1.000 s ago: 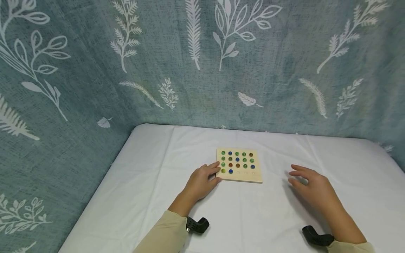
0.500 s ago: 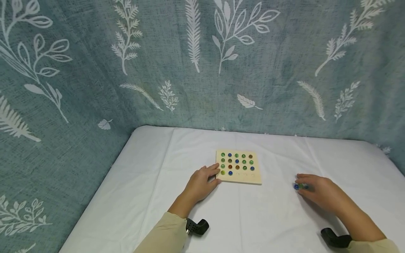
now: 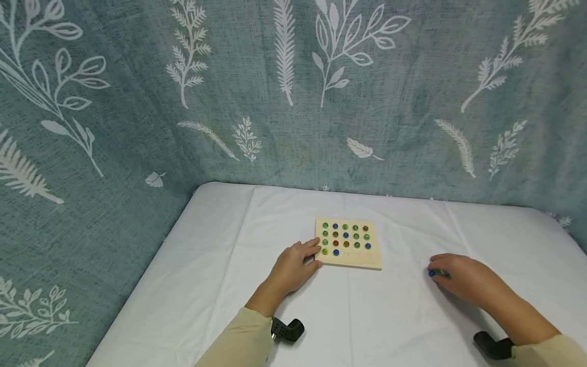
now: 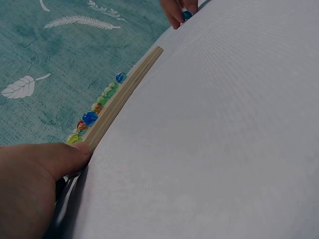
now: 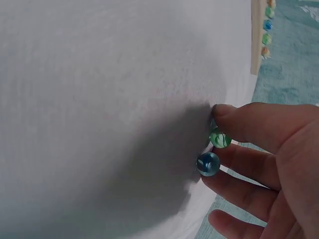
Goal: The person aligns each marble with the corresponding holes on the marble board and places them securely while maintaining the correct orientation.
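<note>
A flat wooden board [image 3: 353, 260] bears rows of glass marbles in green, blue, amber and red-brown. Three hollows at the right of its front row hold no marble. My left hand [image 3: 291, 266] rests at the board's left side, with fingertips on that edge and the thumb [image 4: 75, 154] against the front corner. Well to the right, my right hand [image 3: 463, 278] is low over the table, its fingers bent around loose marbles. A green marble [image 5: 220, 138] lies just below the thumb, and a blue marble [image 5: 208, 164] sits at the fingertips; the palm is hidden.
A white cloth [image 3: 390, 326] with faint creases covers the table. Behind and to the left hangs a blue-green curtain [image 3: 293, 142] with white leaf prints. Black wrist devices [image 3: 287, 330] show at both sleeves.
My right hand has shifted slightly right and lower, and marbles have come into view at its fingertips. Its fingers have since drawn closer around them. The left hand and board stay put.
</note>
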`<state>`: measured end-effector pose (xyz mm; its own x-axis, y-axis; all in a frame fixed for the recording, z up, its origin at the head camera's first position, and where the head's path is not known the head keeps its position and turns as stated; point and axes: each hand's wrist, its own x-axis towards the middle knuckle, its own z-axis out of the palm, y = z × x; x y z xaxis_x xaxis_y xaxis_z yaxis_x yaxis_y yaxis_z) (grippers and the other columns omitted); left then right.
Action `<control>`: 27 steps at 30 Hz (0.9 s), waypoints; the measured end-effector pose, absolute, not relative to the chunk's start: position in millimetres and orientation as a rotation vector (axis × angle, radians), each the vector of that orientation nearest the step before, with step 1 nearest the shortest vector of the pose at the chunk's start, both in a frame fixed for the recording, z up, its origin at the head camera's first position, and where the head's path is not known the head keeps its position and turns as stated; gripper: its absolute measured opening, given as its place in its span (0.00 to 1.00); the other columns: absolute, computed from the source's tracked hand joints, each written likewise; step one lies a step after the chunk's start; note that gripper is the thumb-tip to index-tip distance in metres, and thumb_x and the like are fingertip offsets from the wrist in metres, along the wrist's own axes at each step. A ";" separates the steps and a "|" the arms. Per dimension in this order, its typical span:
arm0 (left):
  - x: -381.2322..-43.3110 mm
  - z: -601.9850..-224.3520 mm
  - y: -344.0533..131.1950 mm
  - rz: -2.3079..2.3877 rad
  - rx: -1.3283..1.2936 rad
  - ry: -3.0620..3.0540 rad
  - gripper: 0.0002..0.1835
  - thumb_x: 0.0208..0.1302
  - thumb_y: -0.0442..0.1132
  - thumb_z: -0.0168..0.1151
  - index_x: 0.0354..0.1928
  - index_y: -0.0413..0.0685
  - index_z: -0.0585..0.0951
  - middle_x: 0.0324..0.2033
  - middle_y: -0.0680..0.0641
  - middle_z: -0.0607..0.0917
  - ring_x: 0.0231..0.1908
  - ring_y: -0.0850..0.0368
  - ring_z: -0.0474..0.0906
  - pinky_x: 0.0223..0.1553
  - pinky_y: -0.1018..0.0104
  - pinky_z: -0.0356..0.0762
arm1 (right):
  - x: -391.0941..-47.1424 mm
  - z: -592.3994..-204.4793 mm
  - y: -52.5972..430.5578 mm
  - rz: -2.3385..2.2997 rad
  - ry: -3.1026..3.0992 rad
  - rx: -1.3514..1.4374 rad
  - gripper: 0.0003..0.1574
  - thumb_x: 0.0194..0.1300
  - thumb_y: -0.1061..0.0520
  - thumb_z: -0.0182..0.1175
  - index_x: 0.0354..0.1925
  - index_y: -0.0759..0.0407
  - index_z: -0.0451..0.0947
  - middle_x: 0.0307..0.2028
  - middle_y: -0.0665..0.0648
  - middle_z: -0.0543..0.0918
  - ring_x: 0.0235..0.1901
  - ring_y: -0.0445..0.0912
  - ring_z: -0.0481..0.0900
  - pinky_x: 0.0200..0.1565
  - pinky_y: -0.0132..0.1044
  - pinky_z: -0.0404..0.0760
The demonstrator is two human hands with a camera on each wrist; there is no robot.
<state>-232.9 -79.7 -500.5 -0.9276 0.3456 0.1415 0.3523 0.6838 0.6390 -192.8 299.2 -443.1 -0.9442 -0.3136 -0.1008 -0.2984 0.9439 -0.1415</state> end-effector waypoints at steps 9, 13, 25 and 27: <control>-232.6 -498.0 -80.4 -1.096 -0.597 -2.875 0.24 0.66 0.47 0.65 0.64 0.56 0.78 0.68 0.63 0.70 0.69 0.40 0.66 0.70 0.47 0.66 | -197.2 -436.2 294.8 -0.174 3.003 -0.580 0.16 0.59 0.56 0.69 0.45 0.61 0.86 0.52 0.66 0.83 0.54 0.65 0.79 0.50 0.59 0.81; -233.2 -497.0 -80.5 -1.092 -0.595 -2.875 0.24 0.66 0.47 0.65 0.64 0.56 0.78 0.68 0.62 0.70 0.69 0.41 0.66 0.70 0.47 0.66 | -201.5 -429.4 285.6 -0.216 3.059 -0.622 0.16 0.59 0.56 0.69 0.45 0.62 0.86 0.55 0.66 0.82 0.56 0.64 0.77 0.51 0.59 0.81; -231.3 -497.9 -79.6 -1.119 -0.572 -2.881 0.23 0.66 0.47 0.64 0.63 0.56 0.79 0.68 0.64 0.70 0.69 0.41 0.65 0.70 0.46 0.65 | -213.9 -430.9 231.1 -0.459 3.208 -0.744 0.13 0.62 0.54 0.68 0.44 0.58 0.87 0.58 0.60 0.81 0.59 0.60 0.77 0.52 0.57 0.81; -231.3 -498.0 -79.4 -1.113 -0.575 -2.877 0.23 0.66 0.47 0.64 0.63 0.56 0.79 0.68 0.64 0.70 0.69 0.41 0.66 0.70 0.47 0.66 | -216.6 -434.7 220.8 -0.480 3.200 -0.748 0.13 0.62 0.54 0.68 0.44 0.58 0.87 0.58 0.60 0.81 0.59 0.58 0.77 0.53 0.56 0.81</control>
<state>-231.3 -79.4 -498.0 -0.9328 0.3350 0.1332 0.3374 0.6814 0.6495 -216.6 220.8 -434.7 -0.8832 -0.4050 0.2367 -0.4566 0.8579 -0.2358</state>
